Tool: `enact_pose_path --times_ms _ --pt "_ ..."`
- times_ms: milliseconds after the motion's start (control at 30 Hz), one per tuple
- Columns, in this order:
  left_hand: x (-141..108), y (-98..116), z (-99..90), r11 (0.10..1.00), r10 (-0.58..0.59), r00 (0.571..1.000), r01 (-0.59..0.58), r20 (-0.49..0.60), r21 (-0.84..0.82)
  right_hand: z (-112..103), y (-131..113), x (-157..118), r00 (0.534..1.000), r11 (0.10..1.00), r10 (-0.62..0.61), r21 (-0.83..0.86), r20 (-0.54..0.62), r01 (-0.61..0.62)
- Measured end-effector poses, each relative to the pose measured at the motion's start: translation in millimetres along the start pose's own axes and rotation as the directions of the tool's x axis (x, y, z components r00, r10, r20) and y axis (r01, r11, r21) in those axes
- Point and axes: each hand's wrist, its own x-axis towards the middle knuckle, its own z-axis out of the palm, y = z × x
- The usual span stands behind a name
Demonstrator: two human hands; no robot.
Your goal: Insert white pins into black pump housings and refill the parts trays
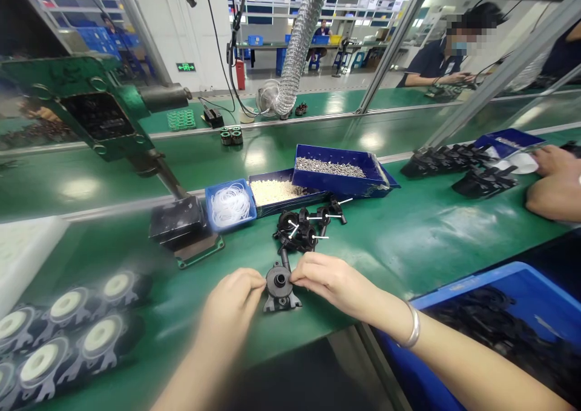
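A black plastic housing (279, 287) with a round face, a raised centre hub and forked feet lies on the green bench in front of me. My left hand (233, 296) is closed in a pinch at the left rim of its round face. On the opposite rim, my right hand (329, 281) pinches with thumb and fingers. Whether a thin ring or other small piece is between the fingertips, I cannot tell. Just beyond lies a cluster of black plastic parts (302, 226), several with thin white sticks poking out.
Blue bins hold white rings (230, 205), cream-coloured small pieces (276, 192) and metal pins or screws (329, 167). A green press (177, 217) stands left of them. Black housings with cream discs (68, 305) are at left. A blue crate (512, 272) is at right, near another person's arm (556, 184).
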Motion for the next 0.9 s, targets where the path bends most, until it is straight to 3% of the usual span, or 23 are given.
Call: enact_pose_path --times_ms 100,167,267,333,433,567,700,900 --pt "-2.0 -2.7 1.6 0.981 0.143 0.99 -0.143 0.004 0.13 -3.8 -3.6 2.2 0.998 0.994 0.043 0.101 -0.044 -0.039" --pt "-4.0 -5.1 0.8 0.966 0.192 0.981 -0.193 0.024 0.17 -7.3 -5.1 3.4 0.986 0.968 0.142 0.223 -0.087 -0.12" --pt "-6.3 -7.6 -2.4 0.971 0.169 0.986 -0.169 0.018 0.167 -11.9 -5.1 6.5 0.945 0.898 0.292 0.381 -0.146 -0.219" --pt "-6.3 -7.6 -4.4 0.988 0.094 0.996 -0.091 -0.013 0.123 -12.4 -4.1 11.6 0.932 0.892 0.312 0.394 -0.187 -0.22" --pt "-3.3 -5.6 -4.6 0.999 -0.04 0.999 0.04 -0.012 0.005 -7.0 -2.5 25.1 0.938 0.953 0.214 0.269 -0.274 -0.139" --pt "2.1 -4.4 6.5 0.96 -0.165 0.973 0.196 0.162 -0.197 8.9 1.3 44.1 0.962 0.996 0.017 0.092 -0.273 0.008" --pt "1.7 -6.7 26.5 0.887 -0.19 0.943 0.284 0.271 -0.364 19.6 6.2 49.3 0.982 0.994 -0.09 -0.071 -0.168 0.079" --pt "-0.8 -7.7 40.8 0.813 -0.183 0.95 0.29 0.253 -0.504 11.4 5.9 47.0 0.983 0.976 -0.16 -0.167 -0.092 0.143"
